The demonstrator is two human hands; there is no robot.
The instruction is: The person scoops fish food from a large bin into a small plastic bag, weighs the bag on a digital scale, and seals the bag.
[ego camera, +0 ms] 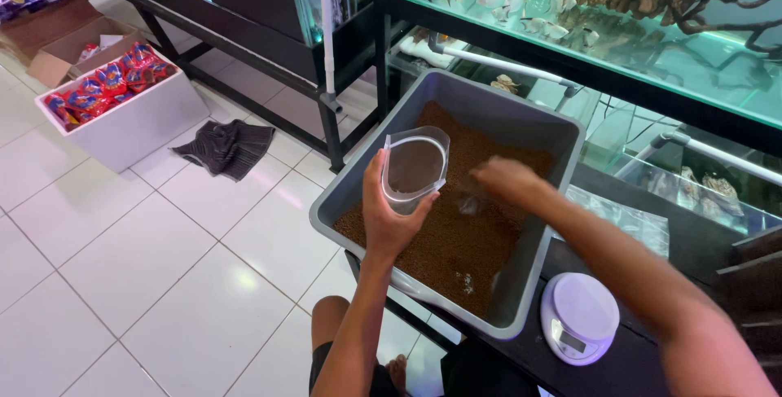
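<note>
left hand: fingers closed around a clear plastic pouch, held upright with its mouth open, over the near-left part of the tub.
clear plastic pouch: some brown pellets visible inside; sits above the pellet bed, not resting on it.
right hand: blurred, low over the pellets just right of the pouch; seems to pinch a small clear scoop, but whether the fingers are closed cannot be told.
grey tub: rectangular, on a dark table, tilted view; floor covered by brown pellets.
digital scale: small, white, round platform, on the table just beside the tub's near-right corner.
aquarium: behind the tub, fish and driftwood inside.
white box: on the tiled floor, well left, filled with red packets.
dark cloth: on the floor near the box.
</note>
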